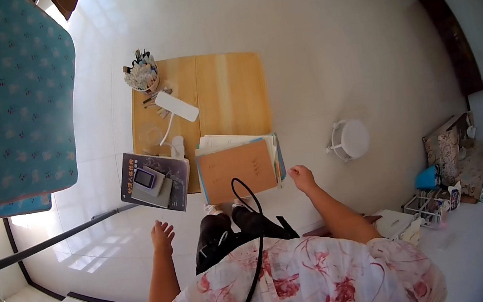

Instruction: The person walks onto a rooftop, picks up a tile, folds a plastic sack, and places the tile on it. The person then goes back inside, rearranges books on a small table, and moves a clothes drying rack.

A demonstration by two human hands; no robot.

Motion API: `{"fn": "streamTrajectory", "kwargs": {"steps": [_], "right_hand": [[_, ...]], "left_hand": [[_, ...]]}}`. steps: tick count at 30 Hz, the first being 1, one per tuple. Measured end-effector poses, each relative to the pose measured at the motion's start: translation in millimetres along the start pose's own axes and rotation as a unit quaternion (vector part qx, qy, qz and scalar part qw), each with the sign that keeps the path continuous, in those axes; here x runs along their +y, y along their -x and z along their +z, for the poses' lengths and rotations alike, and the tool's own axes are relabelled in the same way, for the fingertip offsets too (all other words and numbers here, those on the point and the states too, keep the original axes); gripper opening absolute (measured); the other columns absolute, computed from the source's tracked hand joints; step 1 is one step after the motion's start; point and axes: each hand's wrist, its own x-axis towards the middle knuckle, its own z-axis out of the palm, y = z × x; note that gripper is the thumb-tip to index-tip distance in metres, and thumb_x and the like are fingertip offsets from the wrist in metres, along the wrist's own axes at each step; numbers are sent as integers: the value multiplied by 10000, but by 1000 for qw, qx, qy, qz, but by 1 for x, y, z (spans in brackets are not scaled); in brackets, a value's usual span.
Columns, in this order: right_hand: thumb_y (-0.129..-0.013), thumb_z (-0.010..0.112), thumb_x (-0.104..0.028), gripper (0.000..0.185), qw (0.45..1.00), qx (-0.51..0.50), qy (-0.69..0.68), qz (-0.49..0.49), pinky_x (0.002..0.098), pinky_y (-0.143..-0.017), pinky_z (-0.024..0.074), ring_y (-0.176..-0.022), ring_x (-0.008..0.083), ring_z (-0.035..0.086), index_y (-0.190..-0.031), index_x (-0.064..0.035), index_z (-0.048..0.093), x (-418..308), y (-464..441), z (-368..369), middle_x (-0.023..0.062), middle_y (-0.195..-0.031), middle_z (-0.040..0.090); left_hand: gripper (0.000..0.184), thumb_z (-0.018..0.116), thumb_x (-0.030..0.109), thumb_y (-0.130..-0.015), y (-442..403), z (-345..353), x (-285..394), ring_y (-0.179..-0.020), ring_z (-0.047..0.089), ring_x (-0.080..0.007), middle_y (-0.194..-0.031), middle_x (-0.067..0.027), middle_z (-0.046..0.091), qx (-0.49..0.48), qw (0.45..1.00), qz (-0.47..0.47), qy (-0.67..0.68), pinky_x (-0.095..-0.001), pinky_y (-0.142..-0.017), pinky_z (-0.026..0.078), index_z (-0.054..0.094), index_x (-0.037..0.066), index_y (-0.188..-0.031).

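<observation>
My left hand (162, 235) hangs in the air below the dark book (178, 167), its fingers apart and nothing in them. On that book lie a grey case (156, 193) and a small purple-rimmed device (144, 177). My right hand (301, 178) is just right of the paper stack, fingers curled, touching nothing that I can make out. An orange-brown folder (236, 171) tops the stack of papers at the near edge of the wooden table (232, 89). A black cable (261, 249) runs up in front of my shirt and loops over the folder's lower edge.
A white desk lamp (177, 106) and a cup full of pens and brushes (142, 73) stand on the table's left side. A white round stool (354, 138) is at the right. The bed (8, 112) fills the upper left. A dark pole (47, 242) crosses the lower left.
</observation>
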Motion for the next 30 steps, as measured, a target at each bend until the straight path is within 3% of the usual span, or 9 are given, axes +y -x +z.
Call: {"fn": "streamTrajectory", "kwargs": {"steps": [6,11,14,19,22,23,25,27,30], "right_hand": [[-797,557,-261,255,998,49,23,-19,328,-724,447,-803,251,568,-852,-19,617,-30,-64,-32,136,-863,586],[-774,542,-279,266,999,7,23,26,364,-721,458,-804,290,571,-825,-29,620,-28,-95,-15,164,-856,581],[-780,532,-293,286,999,6,17,42,379,-749,451,-847,308,562,-846,-30,621,-16,-135,-1,175,-893,583],[-811,505,-339,405,999,-3,11,38,387,-807,436,-940,329,547,-1009,9,567,12,-219,43,206,-986,578],[-827,489,-382,512,994,-36,-44,97,375,-838,426,-998,321,536,-1122,36,487,25,-252,74,220,-1045,563],[-828,493,-394,533,985,-53,-93,134,365,-845,422,-1009,313,535,-1139,38,471,24,-255,82,214,-1058,561],[-828,497,-405,555,972,-77,-138,176,355,-851,418,-1020,305,534,-1157,40,454,28,-260,94,209,-1072,560],[-844,519,-388,490,956,-96,-236,147,311,-750,441,-840,194,562,-1092,34,490,42,-261,109,103,-949,587],[-818,536,-405,444,891,-155,-358,233,288,-613,405,-693,144,504,-950,19,546,40,-264,102,61,-775,556]], "left_hand": [[648,372,494,-873,-36,35,-22,-1025,523,-294,-1217,-168,454,-80,993,-76,-38,-427,-845,416,287,-5,-1277],[782,341,610,-832,-39,62,-34,-1066,498,-317,-1265,-173,411,-130,985,-99,-53,-444,-865,408,231,0,-1309],[882,340,682,-778,-38,72,-35,-1207,356,-324,-1355,-149,300,-130,983,-117,56,-497,-922,354,94,75,-1368],[933,303,754,-719,-40,107,-61,-1300,184,-307,-1429,-76,168,-56,972,-96,205,-591,-975,194,71,145,-1386],[909,201,784,-703,-44,133,-71,-1311,161,-295,-1439,-61,147,-73,905,6,419,-583,-1012,75,71,205,-1391],[909,201,784,-703,-48,140,-70,-1311,161,-295,-1439,-61,147,-68,907,2,416,-583,-1012,75,71,205,-1391],[880,165,775,-714,-49,153,-75,-1310,160,-296,-1438,-68,147,-30,807,53,587,-569,-1021,89,84,217,-1390],[849,159,754,-741,-70,143,-103,-1304,163,-314,-1428,-93,170,-12,798,63,599,-555,-1024,128,154,196,-1382],[745,183,678,-811,-74,157,-92,-1289,175,-349,-1400,-113,236,58,837,-60,541,-538,-1003,221,354,156,-1313]]}}
